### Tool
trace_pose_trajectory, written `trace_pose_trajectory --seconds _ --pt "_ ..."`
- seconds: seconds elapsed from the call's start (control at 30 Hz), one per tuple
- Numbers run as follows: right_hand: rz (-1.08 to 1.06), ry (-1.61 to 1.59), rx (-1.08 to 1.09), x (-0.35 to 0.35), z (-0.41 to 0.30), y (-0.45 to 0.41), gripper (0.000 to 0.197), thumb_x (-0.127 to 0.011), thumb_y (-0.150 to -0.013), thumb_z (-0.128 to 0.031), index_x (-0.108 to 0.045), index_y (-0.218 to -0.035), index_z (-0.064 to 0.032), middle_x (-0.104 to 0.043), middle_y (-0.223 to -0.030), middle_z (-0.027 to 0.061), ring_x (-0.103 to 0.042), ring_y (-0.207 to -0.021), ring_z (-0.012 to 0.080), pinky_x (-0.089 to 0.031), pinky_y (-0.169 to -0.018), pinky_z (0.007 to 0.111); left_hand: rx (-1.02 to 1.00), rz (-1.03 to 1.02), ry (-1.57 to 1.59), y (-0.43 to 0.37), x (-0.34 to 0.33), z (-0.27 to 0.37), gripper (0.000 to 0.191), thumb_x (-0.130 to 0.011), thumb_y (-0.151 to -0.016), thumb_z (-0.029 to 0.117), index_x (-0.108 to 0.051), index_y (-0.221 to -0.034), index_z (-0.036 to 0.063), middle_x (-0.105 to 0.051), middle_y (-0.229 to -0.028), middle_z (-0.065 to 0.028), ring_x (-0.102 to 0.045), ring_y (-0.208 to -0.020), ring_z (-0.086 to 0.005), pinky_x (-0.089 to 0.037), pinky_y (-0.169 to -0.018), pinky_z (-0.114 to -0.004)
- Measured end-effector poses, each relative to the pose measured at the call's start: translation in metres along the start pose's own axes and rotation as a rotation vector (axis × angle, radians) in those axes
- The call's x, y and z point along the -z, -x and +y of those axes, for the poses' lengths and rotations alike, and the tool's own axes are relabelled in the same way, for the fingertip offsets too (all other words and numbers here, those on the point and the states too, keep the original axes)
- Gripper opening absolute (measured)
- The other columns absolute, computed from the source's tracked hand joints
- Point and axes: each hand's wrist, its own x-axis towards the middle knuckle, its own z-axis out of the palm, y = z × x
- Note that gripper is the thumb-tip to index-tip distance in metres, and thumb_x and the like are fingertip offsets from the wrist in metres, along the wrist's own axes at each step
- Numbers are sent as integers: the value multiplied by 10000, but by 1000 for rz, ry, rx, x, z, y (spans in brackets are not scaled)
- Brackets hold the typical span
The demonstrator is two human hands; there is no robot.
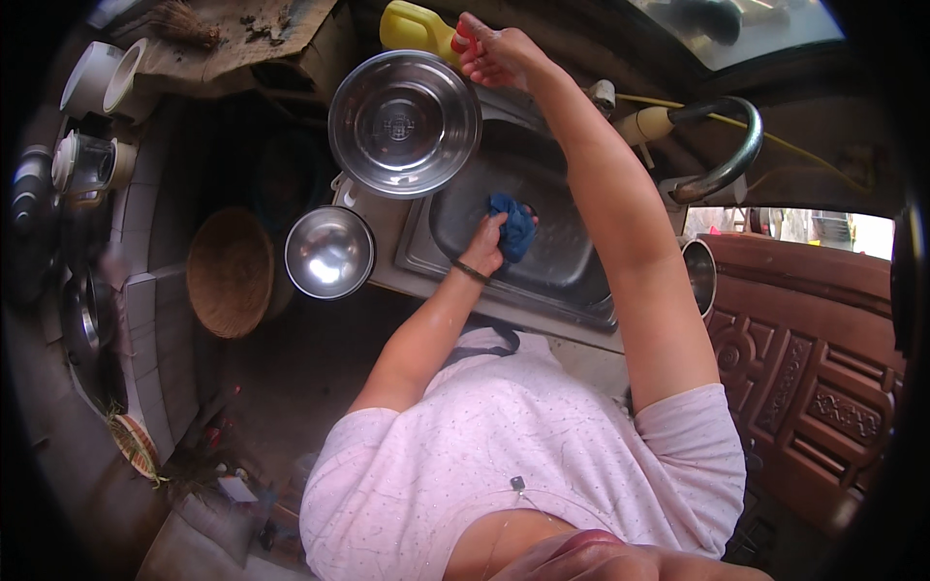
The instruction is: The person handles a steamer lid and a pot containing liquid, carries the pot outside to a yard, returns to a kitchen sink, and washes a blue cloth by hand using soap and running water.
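My left hand (488,243) grips a bunched blue cloth (516,231) over the stainless steel sink (559,254); a dark edge shows beside the cloth, too little to identify. My right hand (501,54) reaches past the sink's far side, its fingers around the red cap (461,38) of a yellow plastic jug (415,27). A wide steel basin (404,123) lies at the sink's left corner, overlapping the jug in view. Nearer to me, a smaller round steel bowl (330,253) sits by the counter's left end.
A curved metal faucet (748,138) rises right of the sink, near a yellow hose (792,141). Beyond my right arm are a metal bowl (699,277) and a carved reddish-brown panel (799,363). A woven basket (231,272) stands left; a tiled ledge (142,319) lies farther left.
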Motion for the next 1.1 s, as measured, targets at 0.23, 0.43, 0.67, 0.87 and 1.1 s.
trace_pose_trajectory --seconds 0.23,0.43,0.67,0.87,1.1 --pt "57 -255 311 -2 115 108 249 -626 -868 -148 -610 -1051 20 -632 -843 59 -553 -631 88 -448 -577 199 12 -132 215 25 -32 20 404 -461 -924 352 -508 -1162 29 -600 -1103 -154 -586 -1042 -290 -470 -924 -397" --pt "485 268 733 -28 265 151 328 -436 -868 29 -585 -1159 18 -604 -1172 177 -541 -1172 255 -458 -951 374 -30 -204 115 6 -29 1 498 -478 -909 454 -474 -1246 86 -528 -1273 -133 -496 -1184 -306 -429 -967 -394" --pt "664 434 467 11 262 113 381 -421 -895 -57 -531 -1258 -22 -421 -1385 200 -379 -1307 329 -279 -1072 406 34 -161 179 11 -36 -27 489 -380 -880 208 -382 -1366 152 -418 -1381 -168 -357 -1315 -303 -314 -1055 -493" --pt "590 506 750 -42 257 163 354 -510 -866 -89 -547 -1209 -10 -509 -1279 188 -492 -1189 347 -346 -1018 393 -27 -239 132 18 -60 -13 519 -371 -877 210 -349 -1396 204 -409 -1408 -114 -406 -1283 -208 -329 -1041 -501" --pt "772 350 631 -31 273 142 452 -611 -835 -162 -508 -1248 -10 -485 -1296 214 -414 -1251 356 -323 -1033 388 -108 -232 -21 13 -61 -8 542 -373 -931 340 -284 -1437 167 -358 -1442 -59 -372 -1302 -221 -282 -1087 -414"
